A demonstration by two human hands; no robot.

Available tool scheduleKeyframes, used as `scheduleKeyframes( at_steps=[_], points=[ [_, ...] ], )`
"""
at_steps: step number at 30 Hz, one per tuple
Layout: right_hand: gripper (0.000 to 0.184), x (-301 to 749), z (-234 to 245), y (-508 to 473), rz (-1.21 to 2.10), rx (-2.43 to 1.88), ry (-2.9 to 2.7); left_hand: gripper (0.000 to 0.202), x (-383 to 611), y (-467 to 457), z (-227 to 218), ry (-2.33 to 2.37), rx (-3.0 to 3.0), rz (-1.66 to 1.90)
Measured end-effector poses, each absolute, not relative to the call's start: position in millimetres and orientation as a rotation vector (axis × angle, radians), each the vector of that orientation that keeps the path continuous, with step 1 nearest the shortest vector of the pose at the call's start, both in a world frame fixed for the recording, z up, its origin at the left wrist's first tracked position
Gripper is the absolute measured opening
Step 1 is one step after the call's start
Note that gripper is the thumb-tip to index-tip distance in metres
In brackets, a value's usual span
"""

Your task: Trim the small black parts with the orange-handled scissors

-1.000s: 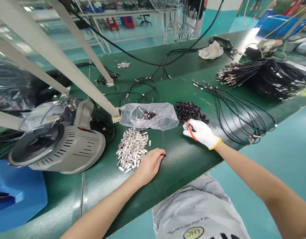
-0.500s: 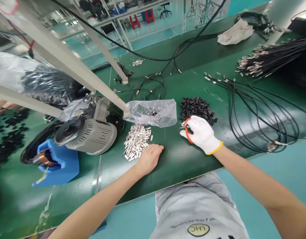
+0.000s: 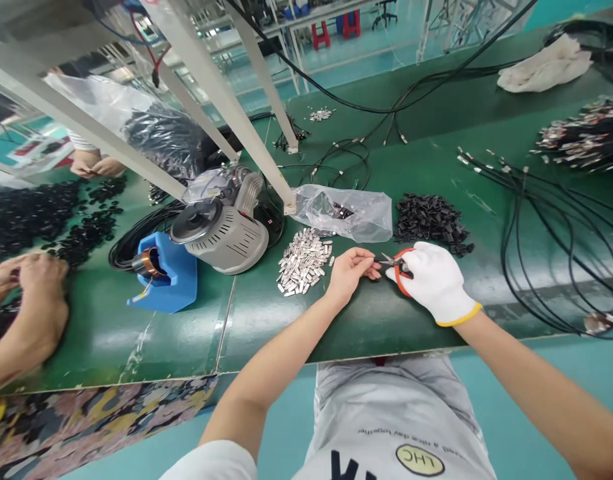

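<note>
My right hand [image 3: 434, 280], in a white glove with a yellow cuff, is closed round orange-handled snips [image 3: 399, 267]. My bare left hand [image 3: 350, 270] pinches something small right at the snips' tip; I cannot make out what it is. A heap of small silver metal shells [image 3: 303, 260] lies just left of my left hand. A clear plastic bag [image 3: 349, 213] and a pile of small black plastic parts [image 3: 429, 217] lie behind both hands on the green table [image 3: 386, 320].
A grey round machine [image 3: 221, 230] and a blue holder with a copper coil [image 3: 159, 270] stand at the left. Black cables [image 3: 551, 207] loop at the right. Slanted white frame bars [image 3: 226, 100] cross overhead. Another person's hands [image 3: 26, 300] work at the far left.
My left hand lifted from beside the silver shells and moved right to meet the snips. The view swung left, bringing another person's hands into sight.
</note>
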State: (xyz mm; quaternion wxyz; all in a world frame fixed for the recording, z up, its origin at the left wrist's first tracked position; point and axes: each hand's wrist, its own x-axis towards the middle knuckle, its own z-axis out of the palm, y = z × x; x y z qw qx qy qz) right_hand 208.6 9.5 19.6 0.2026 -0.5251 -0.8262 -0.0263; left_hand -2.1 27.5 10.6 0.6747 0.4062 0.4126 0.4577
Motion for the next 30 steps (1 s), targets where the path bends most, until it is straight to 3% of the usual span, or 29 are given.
scheduleKeyframes(
  at_steps=[30],
  points=[
    [0.057, 187, 46, 19, -0.228, -1.638, -2.735, 0.036, -21, 36, -11, 0.851, 0.926, 1.103]
  ],
)
